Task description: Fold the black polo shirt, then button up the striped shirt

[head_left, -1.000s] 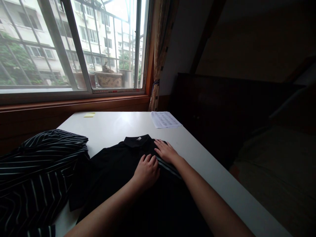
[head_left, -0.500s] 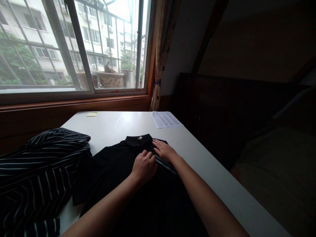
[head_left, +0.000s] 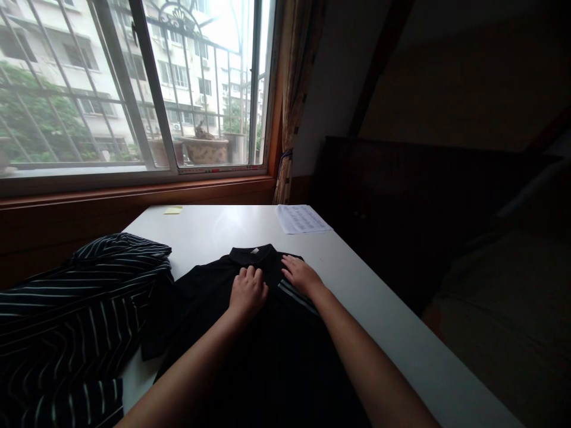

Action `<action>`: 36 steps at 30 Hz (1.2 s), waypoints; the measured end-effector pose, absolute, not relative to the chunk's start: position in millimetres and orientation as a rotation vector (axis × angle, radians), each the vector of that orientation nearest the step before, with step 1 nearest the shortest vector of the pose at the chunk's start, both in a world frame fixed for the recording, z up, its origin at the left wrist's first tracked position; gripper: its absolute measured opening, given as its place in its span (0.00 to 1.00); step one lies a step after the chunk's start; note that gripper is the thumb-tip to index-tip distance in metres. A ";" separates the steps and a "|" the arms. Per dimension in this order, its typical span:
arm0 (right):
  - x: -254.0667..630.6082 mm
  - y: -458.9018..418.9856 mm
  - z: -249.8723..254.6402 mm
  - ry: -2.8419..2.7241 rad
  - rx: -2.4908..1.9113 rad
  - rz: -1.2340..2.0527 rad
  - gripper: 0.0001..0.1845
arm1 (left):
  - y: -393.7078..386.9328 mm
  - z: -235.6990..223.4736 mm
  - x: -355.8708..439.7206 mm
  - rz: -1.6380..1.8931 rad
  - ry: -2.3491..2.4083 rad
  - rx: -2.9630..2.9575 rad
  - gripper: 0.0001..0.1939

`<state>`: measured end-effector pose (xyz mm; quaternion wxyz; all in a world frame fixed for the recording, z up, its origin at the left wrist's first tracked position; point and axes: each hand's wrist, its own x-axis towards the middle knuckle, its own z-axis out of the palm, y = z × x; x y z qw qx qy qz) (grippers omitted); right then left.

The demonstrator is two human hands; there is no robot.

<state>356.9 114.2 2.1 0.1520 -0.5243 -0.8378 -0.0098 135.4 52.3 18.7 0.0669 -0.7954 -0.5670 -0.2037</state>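
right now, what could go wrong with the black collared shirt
The curled left hand might rumple the black collared shirt just below its collar. On the left, the shirt's sleeve appears to meet the striped garment, so the two could bunch together if either is dragged.

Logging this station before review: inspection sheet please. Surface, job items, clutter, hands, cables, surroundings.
Surface: white table, glare toward the far edge.
Job items: black shirt, spread out, collar toward the window.
Clutter: striped garment bunched at left; printed papers at far right corner; yellow note near far left corner.
Hands: left hand curled on the shirt below the collar, grip unclear; right hand laid open on the shoulder.
Cables: nothing seen.
Surroundings: barred window ahead, tied curtain; right side too dark to detail.
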 end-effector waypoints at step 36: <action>445.8 18.4 1.4 -2.259 -1.878 -0.135 0.28 | 39.8 7.4 119.9 -0.270 -1.684 -2.598 0.31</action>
